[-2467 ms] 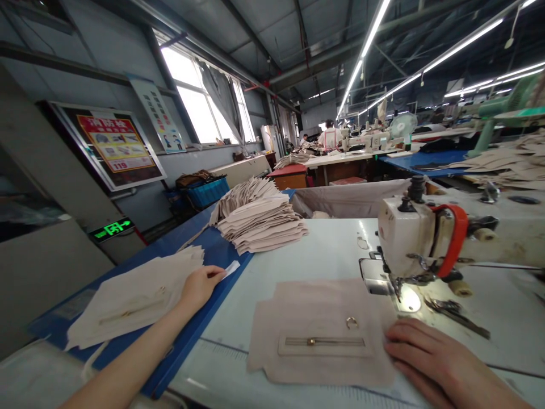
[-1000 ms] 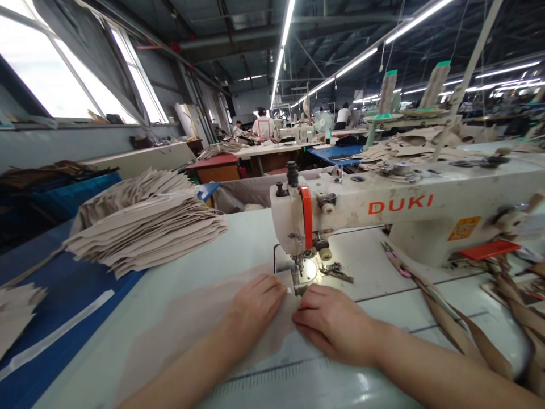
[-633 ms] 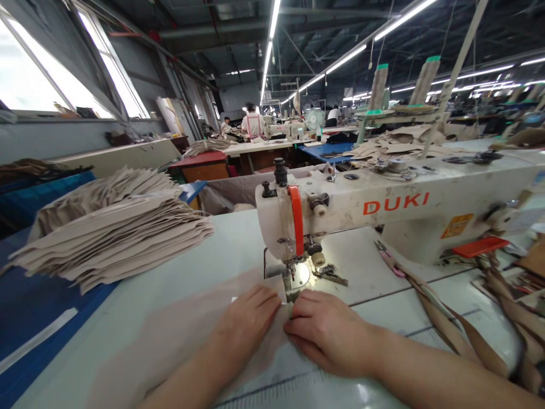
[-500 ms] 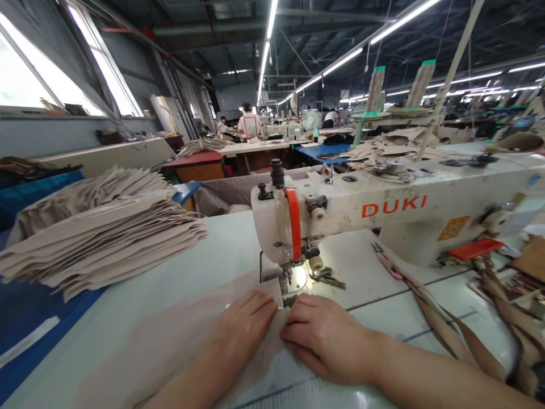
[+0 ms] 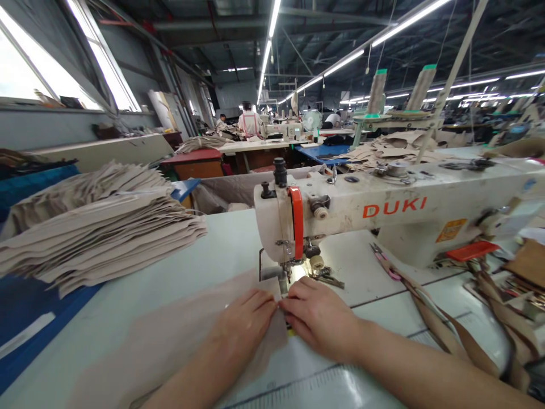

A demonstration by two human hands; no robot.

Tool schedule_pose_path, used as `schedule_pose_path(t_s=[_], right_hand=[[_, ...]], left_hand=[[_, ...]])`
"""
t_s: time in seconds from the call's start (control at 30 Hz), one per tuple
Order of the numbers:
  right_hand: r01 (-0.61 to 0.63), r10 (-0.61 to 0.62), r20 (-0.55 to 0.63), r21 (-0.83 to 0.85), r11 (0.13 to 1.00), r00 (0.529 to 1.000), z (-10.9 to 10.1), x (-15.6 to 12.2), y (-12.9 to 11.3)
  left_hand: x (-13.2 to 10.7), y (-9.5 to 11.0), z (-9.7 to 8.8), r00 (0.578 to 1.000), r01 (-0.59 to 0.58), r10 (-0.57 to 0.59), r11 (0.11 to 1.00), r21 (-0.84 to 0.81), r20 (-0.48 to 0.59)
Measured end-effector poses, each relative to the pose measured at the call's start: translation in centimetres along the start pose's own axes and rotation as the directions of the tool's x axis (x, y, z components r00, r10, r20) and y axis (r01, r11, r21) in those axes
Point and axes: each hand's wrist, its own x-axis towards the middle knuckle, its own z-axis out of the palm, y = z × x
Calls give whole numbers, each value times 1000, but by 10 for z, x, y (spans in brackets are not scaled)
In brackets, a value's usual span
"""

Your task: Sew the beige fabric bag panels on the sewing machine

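Note:
A beige fabric piece (image 5: 170, 346) lies on the pale sewing table (image 5: 221, 244), its right edge under the needle of a white DUKI sewing machine (image 5: 383, 210). My left hand (image 5: 244, 326) rests flat on the fabric, fingers stretched toward the presser foot (image 5: 281, 277). My right hand (image 5: 319, 315) meets it fingertip to fingertip, fingers bent and pinching the fabric's edge just in front of the foot. A small yellowish bit shows under the right hand; I cannot make out what it is.
A tall stack of beige cut pieces (image 5: 97, 227) sits at the left beside a blue board (image 5: 25, 318). Brown straps (image 5: 447, 329) and snips (image 5: 327, 278) lie right of the needle. Thread cones (image 5: 377, 91) stand behind. Other people (image 5: 250, 122) work at far tables.
Since 2.5 s ago my left hand came from the left pile to the needle, and the fabric slid under the foot. In the last half second both hands edged closer to the foot.

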Motion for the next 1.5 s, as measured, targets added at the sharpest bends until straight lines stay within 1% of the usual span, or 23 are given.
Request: schedule_pose_path(t_s=[0.07, 0.13, 0.23, 0.3, 0.33, 0.43, 0.57, 0.73, 0.83, 0.93, 1.1, 1.23, 1.33, 1.5], right_hand=[[1, 0, 34, -25, 1000, 999, 0, 1, -1], [-3, 5, 43, -38, 999, 999, 0, 2, -3], [-1, 2, 37, -39, 999, 999, 0, 3, -4], [3, -1, 40, -47, 999, 999, -1, 3, -4], [-1, 3, 42, -57, 998, 999, -1, 3, -3], [-35, 38, 36, -86, 996, 999, -2, 4, 2], [-67, 68, -2, -103, 992, 998, -3, 4, 9], [-129, 132, 8, -134, 983, 991, -3, 3, 13], [-141, 144, 9, -143, 980, 990, -3, 5, 14], [-140, 145, 16, -167, 976, 989, -4, 6, 14], [-121, 126, 15, -182, 976, 992, -4, 7, 14], [-124, 127, 3, -185, 975, 992, -4, 7, 14], [-102, 105, 2, -203, 974, 994, -3, 7, 15], [-93, 96, 3, -207, 974, 995, -2, 6, 14]], left_hand=[[-4, 0, -1, 1000, -9, 9, 1000, 16, 7], [-11, 1, -4, 1000, -16, 15, 1000, 16, 25], [-23, 1, -8, 996, 41, -39, 999, -21, 76], [-27, 0, -8, 992, 78, -75, 997, -28, 106], [-27, -1, -7, 991, 78, -75, 997, -23, 111], [-20, -7, 0, 993, 52, -49, 999, -17, 108], [-6, -13, 8, 994, 25, -19, 998, -52, 110], [5, -16, 8, 992, 30, -24, 998, -48, 127], [8, -18, 9, 991, 37, -31, 998, -41, 130], [9, -21, 12, 995, 10, -8, 1000, -24, 95], [9, -22, 15, 999, -45, 45, 999, 27, -16], [9, -21, 16, 997, -70, 72, 996, 51, -39], [10, -22, 16, 997, -68, 69, 997, 41, -23], [7, -24, 18, 999, -15, 16, 1000, -19, 50]])
